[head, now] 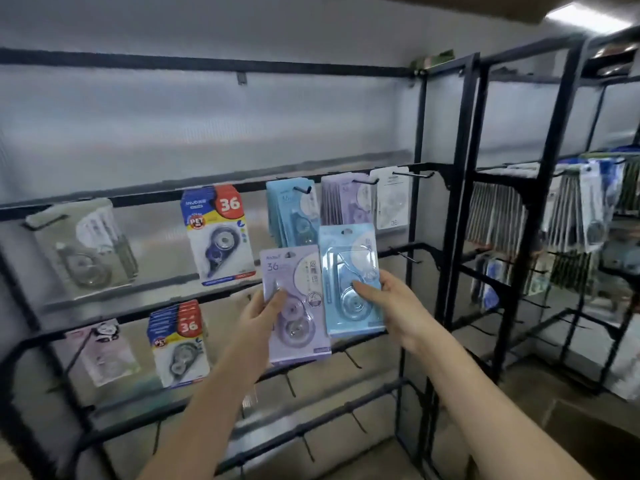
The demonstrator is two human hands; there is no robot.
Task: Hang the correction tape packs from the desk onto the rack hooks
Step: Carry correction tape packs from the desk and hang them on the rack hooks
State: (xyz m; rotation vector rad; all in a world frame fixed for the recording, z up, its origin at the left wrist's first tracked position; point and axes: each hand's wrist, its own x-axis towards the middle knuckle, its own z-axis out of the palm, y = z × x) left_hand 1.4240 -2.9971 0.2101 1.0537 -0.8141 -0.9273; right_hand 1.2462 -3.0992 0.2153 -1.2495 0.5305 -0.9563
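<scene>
Both hands are raised before the black rack [417, 216], each grasping one correction tape pack. The left hand [258, 315] pinches the purple pack [294, 303] by its lower left side, thumb on the front. The right hand [388, 303] grips the blue pack [349, 275] at its right edge. The two packs sit side by side, just below the rack's hooks carrying the hung blue packs [292, 213] and hung purple packs [344, 199].
</scene>
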